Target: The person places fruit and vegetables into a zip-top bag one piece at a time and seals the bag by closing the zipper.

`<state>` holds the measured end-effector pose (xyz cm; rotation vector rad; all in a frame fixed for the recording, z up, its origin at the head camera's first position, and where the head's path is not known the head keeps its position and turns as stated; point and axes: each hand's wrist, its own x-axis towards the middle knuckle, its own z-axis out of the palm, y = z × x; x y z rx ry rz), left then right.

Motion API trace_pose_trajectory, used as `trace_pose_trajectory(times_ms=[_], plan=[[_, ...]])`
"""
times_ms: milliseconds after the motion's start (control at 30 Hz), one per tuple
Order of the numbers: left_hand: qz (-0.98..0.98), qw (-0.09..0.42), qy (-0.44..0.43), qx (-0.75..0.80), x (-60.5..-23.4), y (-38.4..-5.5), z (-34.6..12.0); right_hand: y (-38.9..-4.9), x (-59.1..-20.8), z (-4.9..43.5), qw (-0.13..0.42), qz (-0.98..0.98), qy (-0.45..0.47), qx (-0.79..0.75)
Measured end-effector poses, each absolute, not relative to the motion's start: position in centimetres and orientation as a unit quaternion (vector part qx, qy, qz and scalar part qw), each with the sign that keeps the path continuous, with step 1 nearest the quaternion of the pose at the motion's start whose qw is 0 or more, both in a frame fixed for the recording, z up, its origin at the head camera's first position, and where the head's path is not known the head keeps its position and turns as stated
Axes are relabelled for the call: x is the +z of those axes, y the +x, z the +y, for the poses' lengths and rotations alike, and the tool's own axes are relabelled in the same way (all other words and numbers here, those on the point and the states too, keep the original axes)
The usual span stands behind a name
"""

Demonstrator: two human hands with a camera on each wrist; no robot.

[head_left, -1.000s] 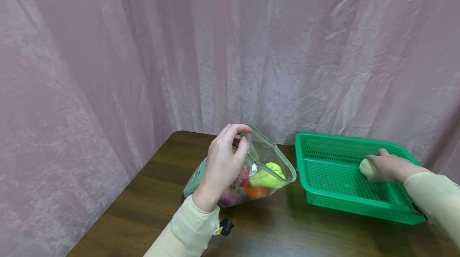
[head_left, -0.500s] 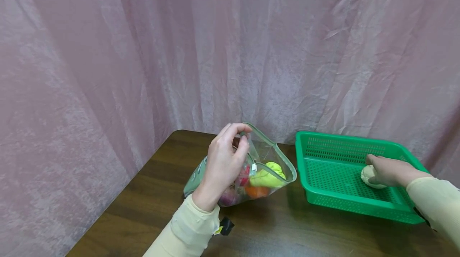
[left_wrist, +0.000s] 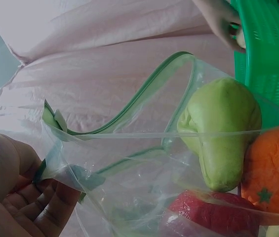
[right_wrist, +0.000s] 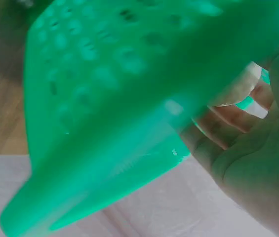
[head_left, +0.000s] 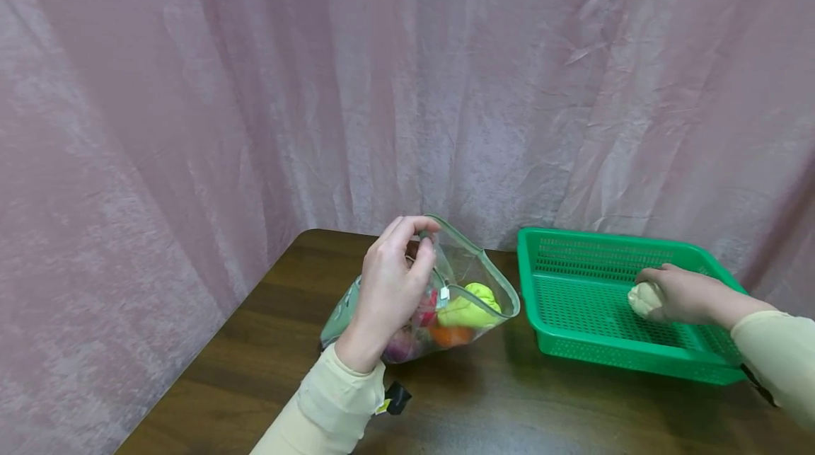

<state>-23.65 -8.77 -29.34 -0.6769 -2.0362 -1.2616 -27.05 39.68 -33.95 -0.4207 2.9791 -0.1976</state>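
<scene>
My left hand pinches the rim of a clear zip bag with green edging, its mouth spread open to the right. Through the plastic show a light-green chayote, an orange fruit with a green star-shaped stem mark, a red round item and a purple one. Over on the right, my right hand grips a pale cream, lumpy round vegetable inside the green basket. The hand covers part of it; the right wrist view shows the fingers behind the basket's rim.
Both bag and basket rest on a dark wooden table, the basket just right of the bag's mouth. A small black tab shows beside the left sleeve. Pink curtains hang behind the table.
The right hand has shifted its hold on the pale vegetable, which turned and moved slightly right, then back left. The left hand keeps its pinch on the bag. The head view has shifted slightly.
</scene>
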Motion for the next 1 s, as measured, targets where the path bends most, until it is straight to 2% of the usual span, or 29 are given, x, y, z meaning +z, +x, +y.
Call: trace_pose_trajectory(times_ms=[133,333,667,1000], plan=[[-0.776,0.318,-0.257,-0.48,-29.3,-23.6,-8.9,-26.6,-32.9,38.7,0.004,0.982,-0.15,-0.112],[-0.777,0.312,-0.26,-0.481,-29.3,-23.5,-8.9,-25.9,-31.4,36.8,-0.038,0.974,-0.163,-0.156],[-0.778,0.314,-0.258,-0.48,-29.2,-23.6,-8.7,-24.4,-28.9,33.0,-0.022,0.952,-0.16,-0.26],[-0.776,0.318,-0.258,-0.479,-29.3,-23.6,-8.7,-23.4,-27.2,29.1,-0.055,0.917,-0.16,-0.362]])
